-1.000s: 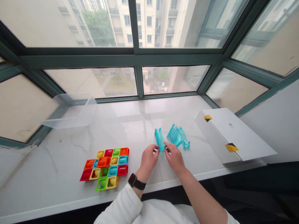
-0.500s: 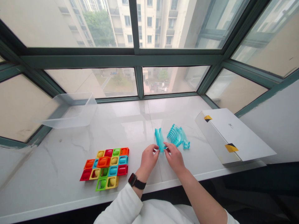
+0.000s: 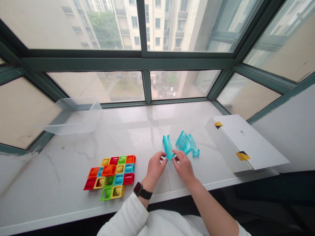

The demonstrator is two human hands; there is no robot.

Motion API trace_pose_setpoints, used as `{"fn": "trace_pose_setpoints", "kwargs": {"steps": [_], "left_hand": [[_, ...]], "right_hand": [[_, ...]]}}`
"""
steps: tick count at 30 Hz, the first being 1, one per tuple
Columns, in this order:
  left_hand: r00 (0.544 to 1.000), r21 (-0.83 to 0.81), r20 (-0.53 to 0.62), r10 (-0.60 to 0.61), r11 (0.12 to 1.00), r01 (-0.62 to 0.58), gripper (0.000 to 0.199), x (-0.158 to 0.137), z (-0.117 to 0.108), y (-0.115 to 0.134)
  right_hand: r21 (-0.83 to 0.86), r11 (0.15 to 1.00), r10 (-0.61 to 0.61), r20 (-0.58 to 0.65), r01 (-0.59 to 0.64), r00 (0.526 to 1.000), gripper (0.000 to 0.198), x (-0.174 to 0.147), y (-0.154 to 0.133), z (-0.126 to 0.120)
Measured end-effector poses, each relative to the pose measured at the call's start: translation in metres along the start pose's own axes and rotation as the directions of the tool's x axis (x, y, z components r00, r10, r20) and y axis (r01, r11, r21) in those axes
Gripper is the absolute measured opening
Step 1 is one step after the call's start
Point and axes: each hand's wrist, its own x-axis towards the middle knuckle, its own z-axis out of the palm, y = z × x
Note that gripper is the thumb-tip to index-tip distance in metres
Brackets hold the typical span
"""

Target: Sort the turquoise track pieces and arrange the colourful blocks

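A straight translucent blue track piece [image 3: 167, 145] lies lengthwise on the white ledge in front of me. My left hand [image 3: 157, 167] touches its near left corner, thumb and forefinger curled together there. From the other side my right hand [image 3: 183, 166] pinches the near right corner. The fingertips hide part of the near end. Just to the right lie curved blue track pieces [image 3: 185, 141], close together, with a small blue end piece [image 3: 196, 152] at their lower right.
To the left sits a cluster of red, yellow, green, orange and blue hollow blocks [image 3: 119, 179]. A clear plastic bin [image 3: 81, 126] stands at the back left, and a white box [image 3: 251, 141] with yellow-black tape at the right. Windows border the marble ledge [image 3: 128, 131].
Almost nothing differs. My fingers shift very slightly at the near end of the straight track piece, and the whole view drifts a little.
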Motion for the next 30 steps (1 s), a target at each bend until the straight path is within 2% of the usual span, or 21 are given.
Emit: {"fn": "trace_pose_setpoints", "kwargs": {"steps": [5,9,12,14,19,21,24,30], "left_hand": [[0.999,-0.014,-0.049,0.003,1.0,-0.004,0.013,-0.01,-0.025,-0.001],[0.984,0.073,-0.172,0.041,0.997,-0.029,0.016,-0.025,-0.068,-0.013],[0.943,0.225,-0.311,0.117,0.973,-0.047,0.018,-0.042,-0.11,-0.033],[0.916,0.32,-0.365,0.165,0.946,-0.043,0.019,-0.054,-0.137,-0.049],[0.81,0.515,-0.526,0.26,0.855,0.059,0.024,-0.081,-0.186,-0.082],[0.788,0.537,-0.559,0.258,0.837,0.107,0.028,-0.089,-0.197,-0.089],[0.778,0.536,-0.579,0.241,0.833,0.141,0.032,-0.097,-0.205,-0.096],[0.777,0.543,-0.595,0.206,0.816,0.199,0.036,-0.103,-0.207,-0.114]], "right_hand": [[0.055,0.997,0.05,-0.039,-0.048,0.998,0.036,-0.024,-0.005,-0.003],[0.064,0.995,0.071,-0.003,-0.071,0.997,0.023,-0.051,0.004,-0.005],[0.023,0.998,0.063,0.09,-0.066,0.994,0.017,-0.062,0.016,-0.008],[-0.026,0.999,0.042,0.146,-0.038,0.988,0.018,-0.063,0.021,-0.008],[-0.22,0.975,0.012,0.221,0.038,0.975,0.025,-0.051,0.022,0.006],[-0.308,0.95,0.024,0.236,0.051,0.971,0.027,-0.044,0.021,0.015],[-0.406,0.913,0.055,0.241,0.049,0.969,0.031,-0.036,0.019,0.026],[-0.461,0.887,0.068,0.225,0.044,0.972,0.036,-0.032,0.02,0.034]]}}
